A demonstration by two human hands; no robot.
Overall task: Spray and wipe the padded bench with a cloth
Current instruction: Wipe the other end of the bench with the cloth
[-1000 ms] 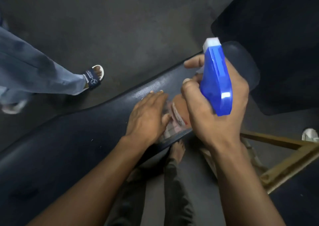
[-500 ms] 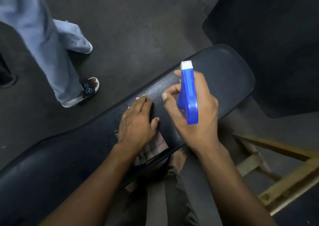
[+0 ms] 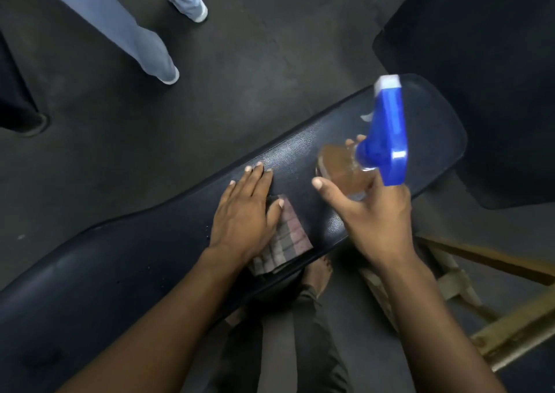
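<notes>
Padded bench [image 3: 150,260], a dark, long surface running from lower left to upper right. The left hand [image 3: 244,215] lies flat on the surface at mid-length, fingers together and extended, palm pressing down on a folded checked cloth [image 3: 285,242]; the cloth shows beside and below the thumb, near the edge of the surface closest to the wearer. The right hand [image 3: 375,209] is raised above the surface, to the right of the cloth, and grips a spray bottle [image 3: 386,134] around its clear lower body, thumb spread outward. The blue trigger head with white nozzle points away from the wearer, toward the far end of the surface. The bottle is blurred.

Beyond the surface, on the dark floor, stand 2 legs in light blue trousers [image 3: 135,32]. Below the surface, the wearer's bare foot [image 3: 319,269] is visible. A wooden frame [image 3: 495,317] lies to the right of the surface.
</notes>
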